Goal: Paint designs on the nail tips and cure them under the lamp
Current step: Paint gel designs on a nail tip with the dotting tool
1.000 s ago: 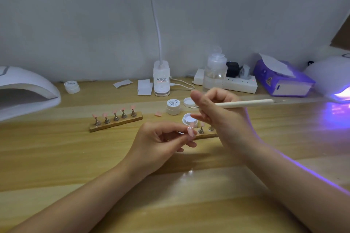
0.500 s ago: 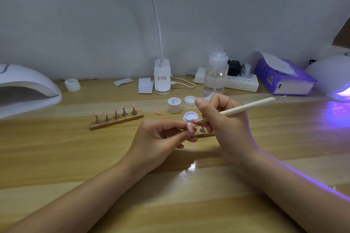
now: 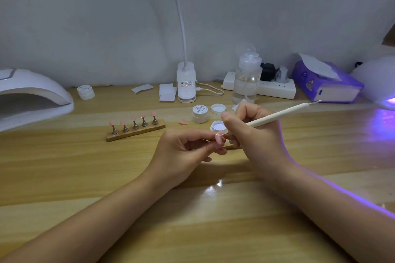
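My left hand (image 3: 188, 151) pinches a pink nail tip (image 3: 219, 139) between thumb and fingers at table centre. My right hand (image 3: 254, 134) grips a cream dotting pen (image 3: 275, 116), its fine metal point resting on the top of that nail tip. Just behind the hands sits an open pot of white gel (image 3: 218, 125), with its lid (image 3: 218, 108) and a closed pot (image 3: 200, 113) beyond. A wooden stand (image 3: 136, 131) at left carries several pink tips on metal pegs. One loose pink tip (image 3: 183, 122) lies on the table. A lit curing lamp (image 3: 382, 83) glows violet at far right.
A second white curing lamp (image 3: 32, 96) stands unlit at far left, with a small pot (image 3: 86, 92) beside it. Along the back wall are a desk lamp base (image 3: 186, 83), a clear pump bottle (image 3: 246, 79), a power strip (image 3: 275, 88) and a purple tissue box (image 3: 324, 83).
My right hand came down and tilted the pen, bringing its point from above the gel pot onto the nail tip held in my left hand. The left hand stayed put.
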`<state>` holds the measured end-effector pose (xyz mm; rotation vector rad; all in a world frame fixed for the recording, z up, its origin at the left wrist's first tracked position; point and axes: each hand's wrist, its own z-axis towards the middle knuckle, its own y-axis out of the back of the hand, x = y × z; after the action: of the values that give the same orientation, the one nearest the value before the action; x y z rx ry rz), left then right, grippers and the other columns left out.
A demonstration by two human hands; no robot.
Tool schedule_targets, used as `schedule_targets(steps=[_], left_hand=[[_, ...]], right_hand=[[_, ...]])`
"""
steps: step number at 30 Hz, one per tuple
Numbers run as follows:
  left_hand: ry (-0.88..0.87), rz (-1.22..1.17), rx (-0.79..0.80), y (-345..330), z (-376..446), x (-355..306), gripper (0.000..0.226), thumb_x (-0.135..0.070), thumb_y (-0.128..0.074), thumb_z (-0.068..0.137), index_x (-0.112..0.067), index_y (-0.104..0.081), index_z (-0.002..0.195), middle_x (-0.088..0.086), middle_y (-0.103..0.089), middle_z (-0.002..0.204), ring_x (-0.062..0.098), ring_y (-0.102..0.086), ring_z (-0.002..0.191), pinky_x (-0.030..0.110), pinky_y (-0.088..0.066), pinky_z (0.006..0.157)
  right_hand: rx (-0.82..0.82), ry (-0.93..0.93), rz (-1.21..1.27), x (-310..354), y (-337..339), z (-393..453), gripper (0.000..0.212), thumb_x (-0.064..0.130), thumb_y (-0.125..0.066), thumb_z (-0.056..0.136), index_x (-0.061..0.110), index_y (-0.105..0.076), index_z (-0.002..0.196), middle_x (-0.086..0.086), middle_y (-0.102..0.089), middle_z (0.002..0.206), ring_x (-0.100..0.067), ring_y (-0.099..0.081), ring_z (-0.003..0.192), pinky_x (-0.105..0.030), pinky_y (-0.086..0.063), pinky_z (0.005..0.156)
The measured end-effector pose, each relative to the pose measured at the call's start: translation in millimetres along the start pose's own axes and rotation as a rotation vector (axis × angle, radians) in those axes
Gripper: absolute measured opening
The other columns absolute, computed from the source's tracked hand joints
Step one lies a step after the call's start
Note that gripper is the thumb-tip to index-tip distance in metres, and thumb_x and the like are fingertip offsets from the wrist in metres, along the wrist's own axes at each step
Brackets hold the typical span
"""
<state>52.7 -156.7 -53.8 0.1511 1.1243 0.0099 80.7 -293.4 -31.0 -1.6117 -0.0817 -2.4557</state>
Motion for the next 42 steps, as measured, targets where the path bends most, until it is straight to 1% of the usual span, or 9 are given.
schedule_targets(steps=[4,11,15,22,25,27,34,41,42], left_hand=[[-0.020,0.018,0.010,0.1,-0.3,1.2,0.018,-0.017,-0.065,0.071,-0.013,-0.070,0.088,-0.005,-0.073,0.077,0.013,-0.071,0.070,0.018,-0.052,0.054],[-0.045,0.033,0.032,-0.5,-0.1,2.4,0.018,-0.015,-0.064,0.072,-0.018,-0.070,0.089,-0.012,-0.072,0.073,0.011,-0.070,0.070,0.017,-0.051,0.055],[-0.044,0.041,0.038,-0.4,0.1,2.4,0.019,-0.015,-0.064,0.073,-0.014,-0.071,0.091,-0.012,-0.072,0.073,0.011,-0.070,0.070,0.017,-0.051,0.055],[-0.041,0.033,0.053,-0.2,0.1,2.1,0.015,-0.016,-0.064,0.072,-0.020,-0.070,0.086,-0.012,-0.072,0.073,0.011,-0.070,0.071,0.016,-0.050,0.056],[-0.037,0.027,0.055,0.4,0.1,2.8,0.015,-0.016,-0.064,0.072,-0.018,-0.073,0.085,-0.011,-0.072,0.074,0.011,-0.070,0.071,0.016,-0.051,0.056],[-0.041,0.032,0.060,0.3,0.0,2.6,0.014,-0.017,-0.064,0.072,-0.021,-0.072,0.084,-0.012,-0.072,0.074,0.010,-0.070,0.071,0.016,-0.051,0.056],[-0.050,0.048,0.061,0.3,0.5,2.1,0.019,-0.015,-0.064,0.073,-0.021,-0.069,0.090,-0.011,-0.072,0.073,0.010,-0.070,0.070,0.017,-0.052,0.057],[-0.056,0.065,0.064,0.4,0.1,0.8,0.018,-0.015,-0.064,0.073,-0.021,-0.069,0.089,-0.012,-0.072,0.073,0.009,-0.070,0.071,0.018,-0.052,0.057],[-0.059,0.071,0.063,0.3,0.2,0.7,0.019,-0.014,-0.064,0.073,-0.021,-0.069,0.090,-0.012,-0.072,0.073,0.010,-0.070,0.071,0.018,-0.052,0.057]], right_hand=[[0.012,-0.018,0.001,2.1,-0.8,-1.0,0.038,-0.003,-0.057,0.080,0.009,-0.038,0.049,0.007,-0.042,0.037,-0.002,-0.046,0.036,-0.013,-0.037,0.040],[0.027,-0.029,-0.007,3.5,-1.5,-2.4,0.038,-0.013,-0.051,0.075,0.009,-0.035,0.048,0.007,-0.038,0.035,-0.001,-0.046,0.031,-0.011,-0.033,0.036],[0.035,-0.022,-0.026,4.1,-1.7,-3.0,0.037,-0.013,-0.050,0.075,0.009,-0.035,0.049,0.009,-0.037,0.033,0.000,-0.045,0.031,-0.011,-0.034,0.036],[0.036,-0.024,-0.029,2.9,-1.3,-2.8,0.035,-0.012,-0.050,0.074,0.008,-0.035,0.049,0.005,-0.040,0.035,-0.001,-0.046,0.031,-0.011,-0.033,0.036],[0.037,-0.007,-0.073,1.7,-0.5,-3.1,0.037,-0.011,-0.051,0.074,0.008,-0.035,0.047,0.010,-0.039,0.032,-0.001,-0.045,0.031,-0.014,-0.038,0.038],[0.033,-0.001,-0.089,0.5,-0.6,-2.0,0.037,-0.011,-0.051,0.074,0.008,-0.036,0.046,0.010,-0.040,0.032,-0.001,-0.045,0.032,-0.014,-0.037,0.038],[0.034,0.002,-0.104,-1.0,0.1,-1.7,0.036,-0.010,-0.052,0.074,0.008,-0.037,0.046,0.010,-0.041,0.032,0.000,-0.044,0.032,-0.012,-0.035,0.038],[0.034,-0.013,-0.074,0.4,-0.5,-2.3,0.031,-0.010,-0.052,0.073,0.004,-0.039,0.048,-0.003,-0.046,0.039,-0.002,-0.046,0.033,-0.013,-0.034,0.037],[0.036,-0.011,-0.075,0.5,-0.4,-2.3,0.031,-0.010,-0.052,0.073,0.004,-0.039,0.048,-0.002,-0.045,0.038,-0.002,-0.046,0.032,-0.013,-0.035,0.037]])
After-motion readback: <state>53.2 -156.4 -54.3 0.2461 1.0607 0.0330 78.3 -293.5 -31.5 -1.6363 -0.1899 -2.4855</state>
